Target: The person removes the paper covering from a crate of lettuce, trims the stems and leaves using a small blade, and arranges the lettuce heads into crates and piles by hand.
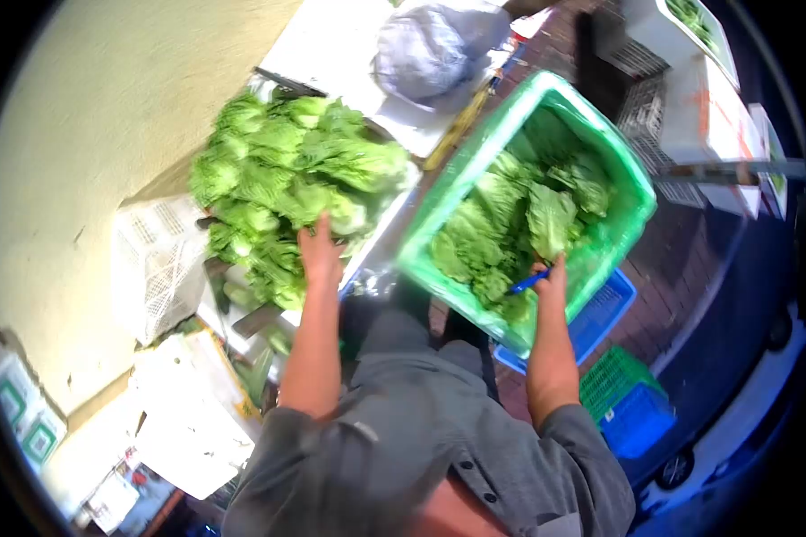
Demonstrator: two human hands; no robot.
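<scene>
A large heap of green lettuce [278,170] lies on the left beside the wall. My left hand [321,249] reaches into its lower right edge, the fingers apart and touching a head; whether they grip it is hard to see. On the right stands a bin lined with green plastic [625,179], with loose lettuce leaves [475,233] inside. My right hand [548,270] is over the bin, its fingers closed round a blue-handled tool [528,282], against the stem end of a leafy lettuce piece [551,219]. The tool's blade cannot be made out.
A filled pale plastic bag [425,54] sits on a white surface at the top. Under the bin is a blue crate [604,313], with a green basket [618,385] nearby. White boxes [712,116] stand upper right. A white crate [157,268] is by the wall.
</scene>
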